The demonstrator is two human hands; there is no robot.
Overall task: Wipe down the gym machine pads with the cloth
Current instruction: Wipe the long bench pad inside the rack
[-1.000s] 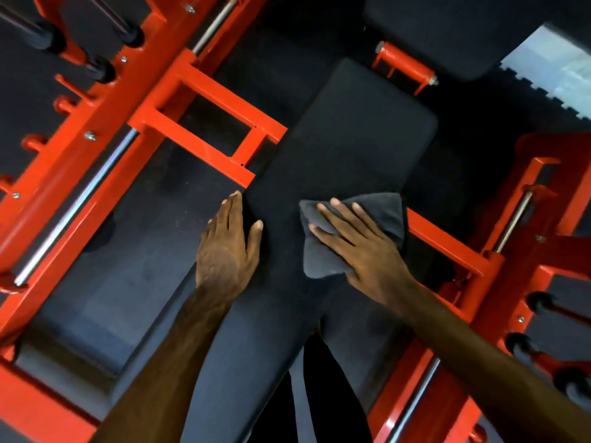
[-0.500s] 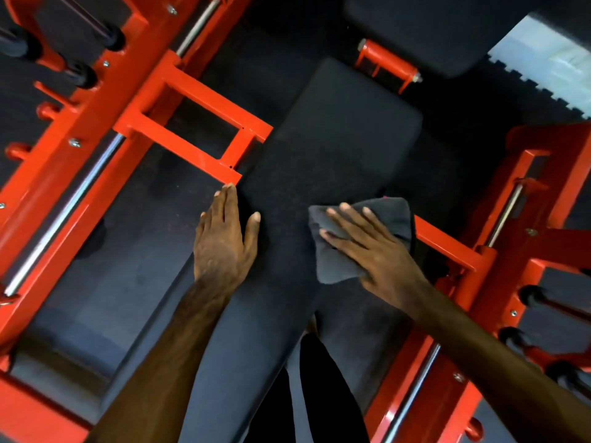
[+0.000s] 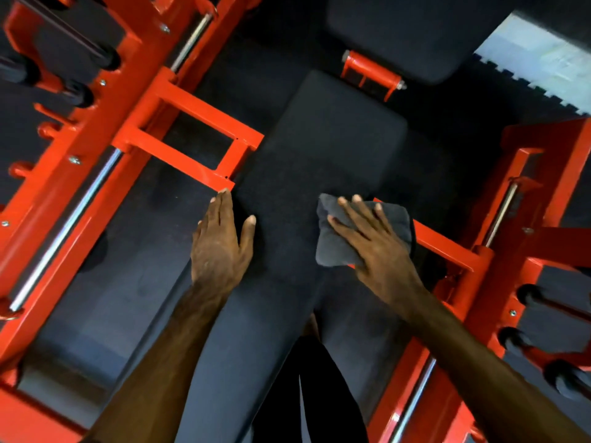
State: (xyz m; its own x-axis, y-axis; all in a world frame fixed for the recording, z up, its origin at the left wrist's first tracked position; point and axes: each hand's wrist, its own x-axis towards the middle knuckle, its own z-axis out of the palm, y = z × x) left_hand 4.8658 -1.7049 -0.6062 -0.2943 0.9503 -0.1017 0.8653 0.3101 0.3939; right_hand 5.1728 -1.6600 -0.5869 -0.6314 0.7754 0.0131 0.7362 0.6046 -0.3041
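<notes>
A dark rubber floor (image 3: 105, 282) is seen beneath a red steel frame (image 3: 198, 139) with chrome rods on both sides. Between the frame's sides a long black pad (image 3: 319, 155) is laid. The left hand (image 3: 220, 247) is rested flat on the pad's left edge, fingers straight and together. A folded grey cloth (image 3: 332, 247) is pressed onto the pad's right edge by the right hand (image 3: 377, 247), its fingers spread straight across it

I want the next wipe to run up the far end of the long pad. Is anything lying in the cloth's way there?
Nothing visible does. The right hand presses the cloth flat on the long pad, and the pad's surface beyond it is bare up to its far edge. The left hand rests at the pad's left side, off that path.
</notes>
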